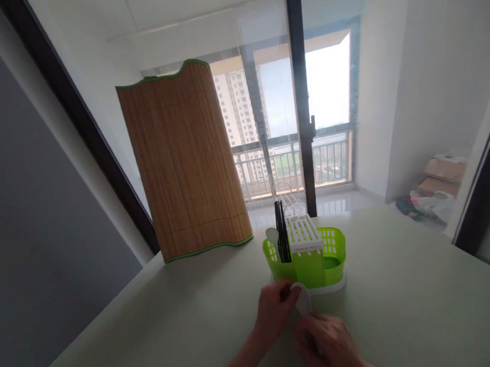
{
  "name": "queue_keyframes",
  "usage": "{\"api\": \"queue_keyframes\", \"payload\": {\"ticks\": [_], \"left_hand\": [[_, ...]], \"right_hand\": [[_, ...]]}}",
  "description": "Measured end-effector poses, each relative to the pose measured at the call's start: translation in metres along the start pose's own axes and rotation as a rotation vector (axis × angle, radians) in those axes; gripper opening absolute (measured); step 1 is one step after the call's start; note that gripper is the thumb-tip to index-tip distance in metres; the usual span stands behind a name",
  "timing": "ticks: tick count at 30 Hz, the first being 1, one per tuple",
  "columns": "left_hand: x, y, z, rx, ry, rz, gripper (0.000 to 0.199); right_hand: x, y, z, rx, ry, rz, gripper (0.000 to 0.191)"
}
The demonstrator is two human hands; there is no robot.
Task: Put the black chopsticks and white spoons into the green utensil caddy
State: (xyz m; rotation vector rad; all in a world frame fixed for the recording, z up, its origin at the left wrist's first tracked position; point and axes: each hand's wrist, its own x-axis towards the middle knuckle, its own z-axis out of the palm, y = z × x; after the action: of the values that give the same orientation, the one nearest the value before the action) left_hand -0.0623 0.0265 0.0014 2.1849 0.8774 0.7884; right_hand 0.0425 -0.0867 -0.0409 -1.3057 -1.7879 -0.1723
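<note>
A white spoon-like utensil point(302, 300) is held between both hands, just in front of a green utensil holder point(309, 271). My left hand point(274, 308) pinches the edge of its rounded end. My right hand point(327, 342) is closed around its lower part, so the handle is hidden. The holder has a white slotted top point(304, 232) and a white base. Black chopsticks point(282, 234) and another white utensil point(272, 237) stand upright in its left compartment. Its right compartment shows a green latticed wall and floor.
The holder stands on a pale table point(195, 325). A curled bamboo mat point(183, 165) stands upright at the back left. Behind the table is a glass door with a dark frame point(300, 91). Cardboard boxes and a plastic bag point(432, 199) lie beyond at the right.
</note>
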Motion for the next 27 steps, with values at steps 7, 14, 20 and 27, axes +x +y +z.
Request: {"api": "queue_keyframes", "payload": {"ticks": [7,14,20,27], "left_hand": [[-0.015,0.019,-0.030,0.091,0.288,0.319,0.016],[-0.027,0.021,-0.032,0.255,0.327,0.558,0.012],[-0.030,0.020,-0.032,0.323,0.376,0.634,0.010],[-0.012,0.045,-0.073,0.325,0.546,0.749,0.012]], "right_hand": [[-0.001,0.011,0.003,0.242,0.090,0.343,0.027],[0.002,0.016,0.001,0.127,0.024,0.321,0.026],[0.001,0.019,0.001,0.125,-0.016,0.297,0.028],[0.000,0.015,-0.001,0.134,-0.097,0.249,0.020]]}}
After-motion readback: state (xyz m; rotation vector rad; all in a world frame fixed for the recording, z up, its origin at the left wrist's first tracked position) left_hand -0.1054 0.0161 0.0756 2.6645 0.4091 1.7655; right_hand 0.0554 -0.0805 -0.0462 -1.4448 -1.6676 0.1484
